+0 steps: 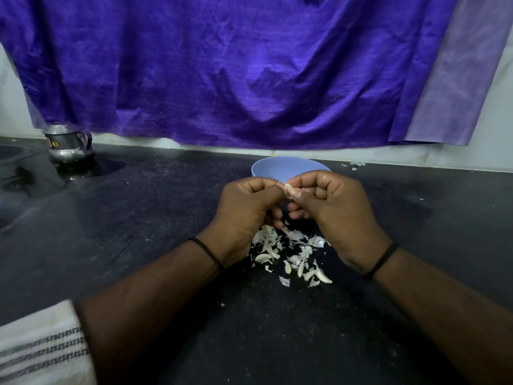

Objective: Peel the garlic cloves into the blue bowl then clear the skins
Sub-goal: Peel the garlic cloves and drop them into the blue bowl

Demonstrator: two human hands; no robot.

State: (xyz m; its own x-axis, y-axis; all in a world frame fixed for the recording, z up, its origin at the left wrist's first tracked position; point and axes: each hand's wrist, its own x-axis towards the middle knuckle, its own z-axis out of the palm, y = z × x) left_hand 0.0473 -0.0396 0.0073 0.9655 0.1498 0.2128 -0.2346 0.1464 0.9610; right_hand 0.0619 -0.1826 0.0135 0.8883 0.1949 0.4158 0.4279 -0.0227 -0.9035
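We hold one garlic clove (288,187) between both hands just above the near rim of the blue bowl (277,165), which sits at the far side of the dark counter (138,218). Our left hand (247,212) pinches it with curled fingers from the left, and our right hand (330,207) pinches it from the right, thumb tip on its skin. The clove looks small, pale and glossy, mostly hidden by our fingertips. We judge it light, firm and a little slippery once bare, so a grip at its two ends suits best while a nail lifts the papery skin. The skins (291,254) lie scattered in thin, white, feather-light flakes on the counter beneath our wrists, likely to drift if swept fast.
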